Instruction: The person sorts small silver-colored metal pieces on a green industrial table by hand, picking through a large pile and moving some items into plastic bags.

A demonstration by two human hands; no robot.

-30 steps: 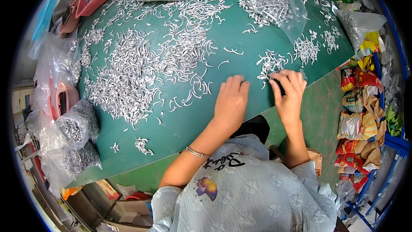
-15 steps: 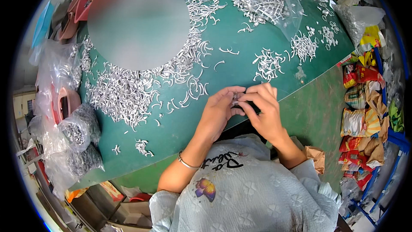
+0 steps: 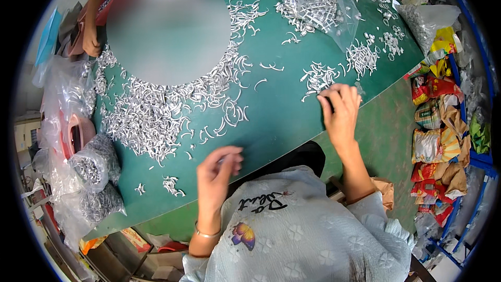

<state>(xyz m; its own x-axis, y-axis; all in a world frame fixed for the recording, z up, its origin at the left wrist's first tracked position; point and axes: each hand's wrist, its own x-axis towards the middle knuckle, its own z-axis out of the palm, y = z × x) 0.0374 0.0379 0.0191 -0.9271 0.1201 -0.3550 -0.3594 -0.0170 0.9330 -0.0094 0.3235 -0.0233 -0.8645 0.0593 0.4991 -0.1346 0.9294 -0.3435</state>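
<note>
My left hand (image 3: 215, 173) hovers over the near table edge, fingers curled and thumb against them. Slight blur and the bent fingers hide whatever it may hold. To its left lies a little cluster of curved metal pieces (image 3: 172, 186). At the table's right side my right hand (image 3: 340, 109) reaches down with bent fingers, the thumb apart from them. Its fingertips are beside a small pile of curved silvery pieces (image 3: 319, 77). A second small pile of similar pieces (image 3: 362, 58) sits just beyond it.
A large heap of curved metal pieces (image 3: 148, 117) spreads over the green table (image 3: 261, 125). Clear bags of metal parts (image 3: 313, 2) stand at the back and left (image 3: 99, 162). Another person's hand (image 3: 91, 44) is at the far left. Colourful packets (image 3: 430, 146) line the right.
My hands, together around a small metal piece before, have parted. The left has moved left and nearer to me; the right has gone out to the small pile. The other person's hand has come down toward the heap.
</note>
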